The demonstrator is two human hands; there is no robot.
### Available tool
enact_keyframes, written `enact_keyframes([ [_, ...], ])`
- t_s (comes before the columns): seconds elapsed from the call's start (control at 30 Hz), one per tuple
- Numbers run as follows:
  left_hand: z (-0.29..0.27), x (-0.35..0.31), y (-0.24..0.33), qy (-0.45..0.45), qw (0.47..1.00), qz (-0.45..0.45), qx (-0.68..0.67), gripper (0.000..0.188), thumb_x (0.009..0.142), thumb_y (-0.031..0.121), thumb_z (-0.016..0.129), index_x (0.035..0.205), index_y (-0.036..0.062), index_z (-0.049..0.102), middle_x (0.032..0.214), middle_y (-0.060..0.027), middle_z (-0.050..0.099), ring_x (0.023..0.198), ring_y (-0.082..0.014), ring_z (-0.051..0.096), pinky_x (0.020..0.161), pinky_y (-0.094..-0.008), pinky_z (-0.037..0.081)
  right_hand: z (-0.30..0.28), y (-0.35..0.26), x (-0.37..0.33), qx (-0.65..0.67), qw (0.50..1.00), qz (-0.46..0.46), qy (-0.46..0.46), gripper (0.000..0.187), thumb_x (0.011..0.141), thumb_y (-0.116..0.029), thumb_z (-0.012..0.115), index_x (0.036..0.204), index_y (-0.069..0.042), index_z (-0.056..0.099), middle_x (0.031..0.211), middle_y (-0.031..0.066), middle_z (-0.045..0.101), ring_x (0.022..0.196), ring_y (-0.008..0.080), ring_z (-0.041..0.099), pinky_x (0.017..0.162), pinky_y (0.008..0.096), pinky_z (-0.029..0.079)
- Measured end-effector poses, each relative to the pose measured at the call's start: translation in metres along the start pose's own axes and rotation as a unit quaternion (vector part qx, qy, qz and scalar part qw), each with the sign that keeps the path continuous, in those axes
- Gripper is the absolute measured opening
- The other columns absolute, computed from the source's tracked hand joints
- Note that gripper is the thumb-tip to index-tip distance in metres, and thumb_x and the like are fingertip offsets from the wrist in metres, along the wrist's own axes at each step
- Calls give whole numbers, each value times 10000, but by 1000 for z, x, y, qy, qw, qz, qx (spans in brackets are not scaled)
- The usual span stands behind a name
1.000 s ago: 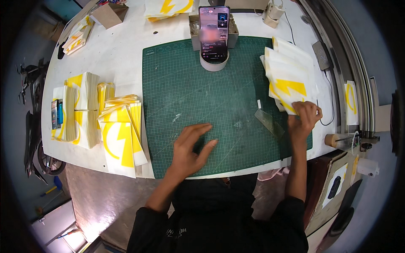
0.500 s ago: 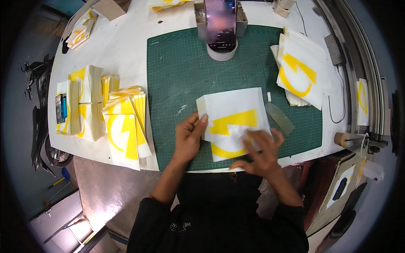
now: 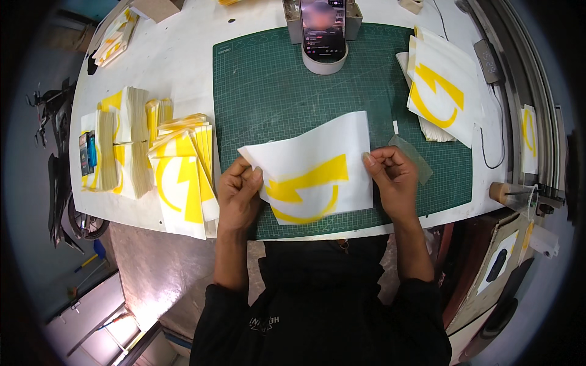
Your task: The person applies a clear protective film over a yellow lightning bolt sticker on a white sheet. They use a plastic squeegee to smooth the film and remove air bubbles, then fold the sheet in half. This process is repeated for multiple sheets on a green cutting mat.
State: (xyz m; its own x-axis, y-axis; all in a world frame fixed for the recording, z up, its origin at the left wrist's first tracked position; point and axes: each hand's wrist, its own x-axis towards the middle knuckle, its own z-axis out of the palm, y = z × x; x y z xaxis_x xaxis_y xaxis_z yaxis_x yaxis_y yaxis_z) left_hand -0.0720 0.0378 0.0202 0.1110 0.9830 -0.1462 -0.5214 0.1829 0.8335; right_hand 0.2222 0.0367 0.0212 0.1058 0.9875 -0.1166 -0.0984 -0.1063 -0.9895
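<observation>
White folded stacks (image 3: 130, 171): squared blocks of white sheets with yellow print, at left on the white tabletop (image 3: 183, 55); a slim blue object (image 3: 93, 149) and a small dark box (image 3: 85, 154) lie on the leftmost.
Fanned yellow-and-white pile (image 3: 177, 183): loosely overlapped, just right of the stacks.
Left hand (image 3: 240, 192): thumb and bent fingers pinched together, gripping the left edge of the white sheet with bold yellow print (image 3: 317, 146).
Sheet position: between both hands, bowed, over the near part of the green gridded cutting mat (image 3: 268, 79); contact along its near edge cannot be told.
Phone (image 3: 323, 30): black, upright, in a white ring-shaped stand (image 3: 326, 64) at the mat's far side.
Right hand (image 3: 394, 180): thumb and curled forefinger closed on the sheet's right edge.
Clear flat strip (image 3: 416, 160): on the mat, just right of that hand.
Right-hand white-and-yellow pile (image 3: 439, 91): unevenly stacked, across the mat's far right corner.
Clear cup with brown contents (image 3: 513, 198): tipped on its side, at far right of the table.
</observation>
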Motion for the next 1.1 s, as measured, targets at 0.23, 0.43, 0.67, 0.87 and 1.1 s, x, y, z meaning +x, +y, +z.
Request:
enact_keyframes([
  [0.23, 3, -2, -1, 95, 957, 71, 264, 309, 1046, 1, 628, 1347, -69, 625, 1129, -113, 768, 993, -106, 708, 867, -247, 554, -30, -18, -2, 64, 997, 20, -45, 73, 1028, -75, 711, 1000, -28, 662, 943, 12, 676, 858, 46, 570, 779, 236, 459],
  [0.43, 9, 3, -5, -32, 981, 52, 185, 363, 949, -89, 699, 1309, -70, 655, 1119, -107, 766, 1040, -148, 732, 919, -280, 582, -39, -25, -4, 84, 986, 61, -134, 61, 1024, -40, 704, 1018, -34, 644, 946, 15, 693, 854, 54, 603, 791, 224, 468],
  [0.67, 11, 3, 3, 80, 938, 48, 334, 269, 894, -70, 771, 1154, -74, 702, 1090, -110, 770, 1002, -175, 747, 880, -316, 609, -30, -28, -7, -33, 998, -11, -47, 43, 1007, -1, 716, 1020, 1, 675, 926, 35, 708, 833, 65, 634, 764, 236, 506],
  [0.87, 9, 7, 0, 65, 952, 56, 295, 302, 901, -74, 762, 1197, -79, 708, 1101, -118, 779, 1003, -176, 748, 909, -330, 600, -25, -26, 2, -28, 999, 31, -28, 98, 979, -14, 760, 1029, 4, 678, 908, 16, 694, 808, 60, 621, 753, 222, 503],
  [1.1, 1, 8, -1, 36, 959, 55, 276, 318, 903, -76, 762, 1215, -78, 704, 1108, -125, 780, 1002, -178, 749, 912, -333, 597, -23, -14, 3, -50, 995, 48, -76, 134, 948, -48, 814, 954, -30, 681, 866, -22, 647, 768, 28, 553, 716, 210, 453],
])
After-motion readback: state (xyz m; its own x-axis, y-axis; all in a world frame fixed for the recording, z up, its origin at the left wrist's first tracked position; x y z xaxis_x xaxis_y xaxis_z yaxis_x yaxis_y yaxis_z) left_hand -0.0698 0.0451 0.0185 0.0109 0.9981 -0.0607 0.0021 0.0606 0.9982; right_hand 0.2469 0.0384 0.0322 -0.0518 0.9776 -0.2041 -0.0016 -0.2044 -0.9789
